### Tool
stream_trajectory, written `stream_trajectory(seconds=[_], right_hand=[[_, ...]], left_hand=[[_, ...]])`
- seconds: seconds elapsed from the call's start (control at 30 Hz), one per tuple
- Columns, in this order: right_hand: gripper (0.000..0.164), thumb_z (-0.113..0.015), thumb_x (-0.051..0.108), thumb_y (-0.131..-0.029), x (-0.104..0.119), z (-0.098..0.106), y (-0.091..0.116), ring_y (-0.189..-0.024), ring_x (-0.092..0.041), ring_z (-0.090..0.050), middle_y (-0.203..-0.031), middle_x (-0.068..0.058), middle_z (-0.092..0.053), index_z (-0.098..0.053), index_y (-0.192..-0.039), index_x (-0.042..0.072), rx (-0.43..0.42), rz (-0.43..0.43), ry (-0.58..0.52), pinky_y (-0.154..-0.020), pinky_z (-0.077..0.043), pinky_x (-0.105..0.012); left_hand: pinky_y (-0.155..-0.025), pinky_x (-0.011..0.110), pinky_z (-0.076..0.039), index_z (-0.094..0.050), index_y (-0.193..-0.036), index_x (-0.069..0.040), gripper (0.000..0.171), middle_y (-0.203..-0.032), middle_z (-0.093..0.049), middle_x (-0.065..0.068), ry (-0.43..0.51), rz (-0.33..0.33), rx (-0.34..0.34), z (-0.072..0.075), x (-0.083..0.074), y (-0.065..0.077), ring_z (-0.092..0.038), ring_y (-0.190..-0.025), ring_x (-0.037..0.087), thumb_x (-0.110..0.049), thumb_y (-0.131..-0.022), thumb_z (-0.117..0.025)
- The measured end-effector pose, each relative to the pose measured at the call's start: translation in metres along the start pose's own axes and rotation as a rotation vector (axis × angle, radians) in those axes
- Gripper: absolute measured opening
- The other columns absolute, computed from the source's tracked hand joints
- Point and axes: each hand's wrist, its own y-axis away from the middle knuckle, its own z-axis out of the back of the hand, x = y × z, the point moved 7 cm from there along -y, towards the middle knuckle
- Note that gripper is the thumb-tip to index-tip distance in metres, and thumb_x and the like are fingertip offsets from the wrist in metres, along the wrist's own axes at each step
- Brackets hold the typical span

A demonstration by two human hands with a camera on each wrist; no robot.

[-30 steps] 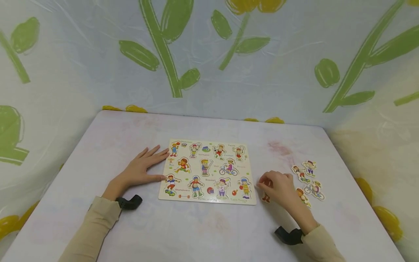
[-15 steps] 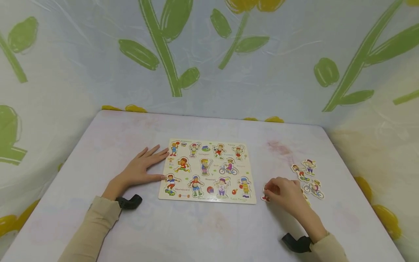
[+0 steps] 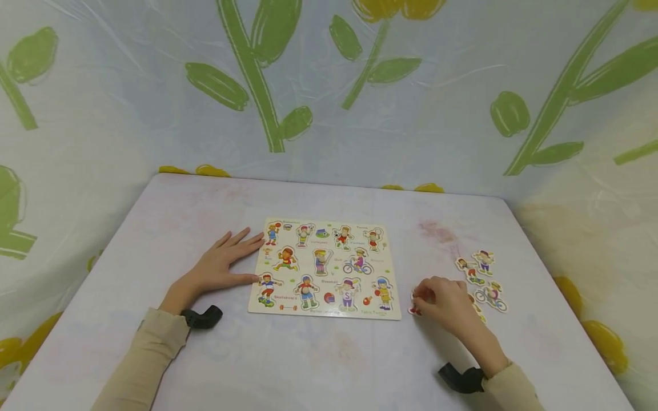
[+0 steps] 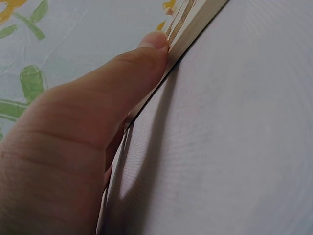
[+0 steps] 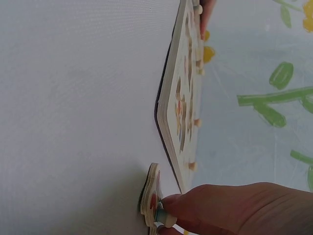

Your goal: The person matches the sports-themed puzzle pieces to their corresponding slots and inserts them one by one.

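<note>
A wooden peg puzzle board [image 3: 329, 315] printed with sporting children lies flat on the table. My left hand [image 3: 221, 265] rests at its left edge, fingers spread and straight; in the left wrist view the thumb [image 4: 132, 73] touches the board's side. To the right of the board, my right hand [image 3: 447, 302] pinches a small knobbed puzzle piece [image 3: 414, 309]. In the right wrist view, the thumb [image 5: 210, 203] meets that piece's wooden knob [image 5: 168, 219], and the piece sits low at the table surface. Most of its picture is hidden behind the fingers in the head view.
Several loose puzzle pieces lie right of my right hand: a baseball player [image 3: 484, 262], a skateboarder [image 3: 470, 270], a cyclist [image 3: 492, 296] and one partly covered piece [image 3: 479, 312]. Several knobs [image 5: 197, 122] stand up from the board. A flower-printed sheet [image 3: 411, 131] rises behind the table.
My right hand has shifted slightly right, away from the board's edge, and its fingertips have come onto the nearby puzzle piece. My left hand has stayed put.
</note>
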Motion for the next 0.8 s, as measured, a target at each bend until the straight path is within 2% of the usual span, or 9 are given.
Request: stream_trajectory(seconds=[0.8], right_hand=[[0.01,-0.077,0.008,-0.08,0.015,0.0,-0.017,-0.063,-0.01,-0.047,-0.07,0.009,-0.058,-0.071,-0.079,0.016,0.01,0.039,-0.013,-0.075,-0.033,-0.047]], left_hand=[[-0.122,0.048,-0.002,-0.036,-0.155,-0.025,0.088,-0.161,-0.029,-0.012,0.017,0.003,0.001,0.002,-0.002,0.001,-0.014,-0.152,0.023,-0.068,-0.084,-0.063]])
